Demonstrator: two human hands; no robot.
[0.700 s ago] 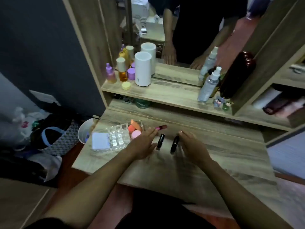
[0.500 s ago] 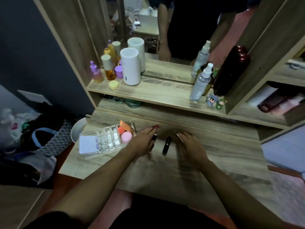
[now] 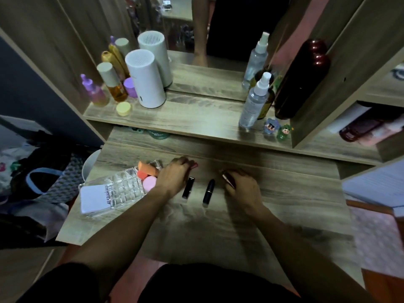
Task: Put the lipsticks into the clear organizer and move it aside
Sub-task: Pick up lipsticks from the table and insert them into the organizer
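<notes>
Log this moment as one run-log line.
left hand: on pink lipstick | right hand: holds dark lipstick | two black lipsticks on desk | organizer: no lipsticks

We find almost nothing legible. A white card [image 3: 94, 199] lying in the clear organizer [image 3: 122, 189], just left of the left hand [image 3: 175, 174], carries a line of dark print along its right edge, but we cannot make out the letters. A clear spray bottle [image 3: 253, 106] on the shelf beyond the right hand [image 3: 240, 184] has a small mark near its shoulder and faint lines below, all too blurred for us to read.
</notes>
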